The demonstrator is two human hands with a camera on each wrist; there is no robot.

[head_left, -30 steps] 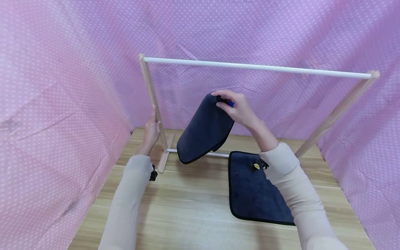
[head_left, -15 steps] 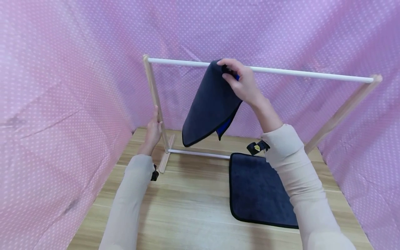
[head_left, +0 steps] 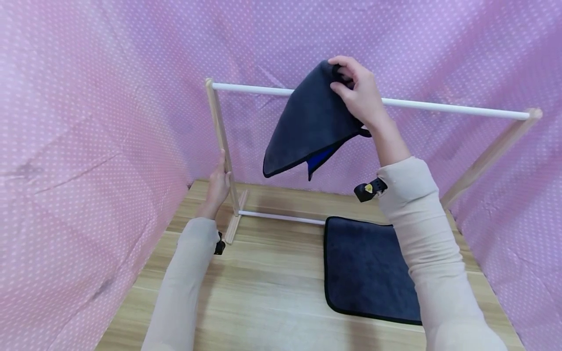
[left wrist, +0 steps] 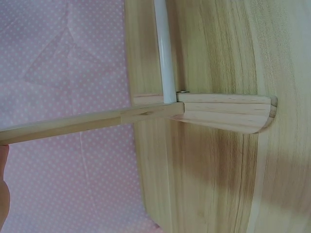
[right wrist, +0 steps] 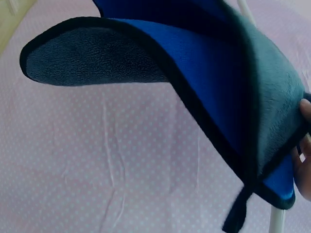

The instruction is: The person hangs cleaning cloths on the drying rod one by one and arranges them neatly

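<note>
While the right hand pinches the folded cloth near its upper edge before the white rail, lower edges hanging above the counter, the left hand, index finger straight, rests against the post.

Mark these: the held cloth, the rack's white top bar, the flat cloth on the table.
Held cloth [head_left: 307,119]: head view, middle of its grey face.
White top bar [head_left: 454,108]: head view, bare stretch right of the held cloth.
Flat cloth [head_left: 369,268]: head view, middle of its visible face.
</note>
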